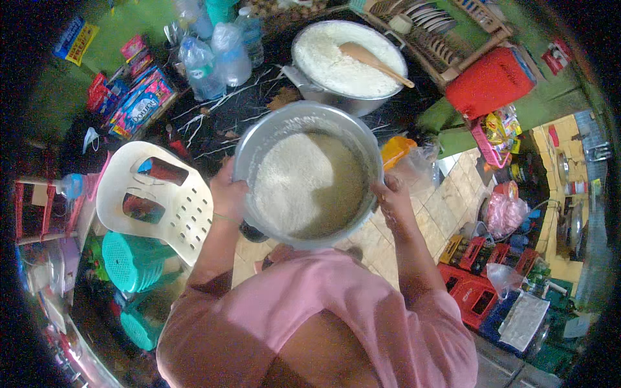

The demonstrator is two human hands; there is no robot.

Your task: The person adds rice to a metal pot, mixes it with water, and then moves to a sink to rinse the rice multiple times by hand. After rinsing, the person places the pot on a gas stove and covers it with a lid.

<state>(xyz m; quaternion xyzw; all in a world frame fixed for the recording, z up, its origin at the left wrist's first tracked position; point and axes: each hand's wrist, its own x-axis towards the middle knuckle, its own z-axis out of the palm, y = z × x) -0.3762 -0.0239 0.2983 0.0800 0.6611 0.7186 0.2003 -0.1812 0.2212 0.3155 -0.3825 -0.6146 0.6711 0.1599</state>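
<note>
A round metal pot (371, 140) is held up in front of my body, tilted so that I see into it. My left hand (228, 189) grips its left side, and my right hand (392, 195) grips its right side. Pale, grainy matter (293, 186) shows at the pot's bottom, partly bright and partly in shadow; whether it is rice or residue is unclear. Just beyond, a larger metal pot (349, 104) full of white cooked rice (322, 56) stands on the black marble-patterned counter (194, 119). A wooden paddle (373, 60) lies on the rice, its handle over the rim.
Plastic bottles (204, 72) stand at the counter's back left, and a dish rack (436, 29) at the back right. A white plastic chair (155, 194) is close to my left arm. Stacked green stools (131, 264) are at left, bottle crates (468, 293) at right.
</note>
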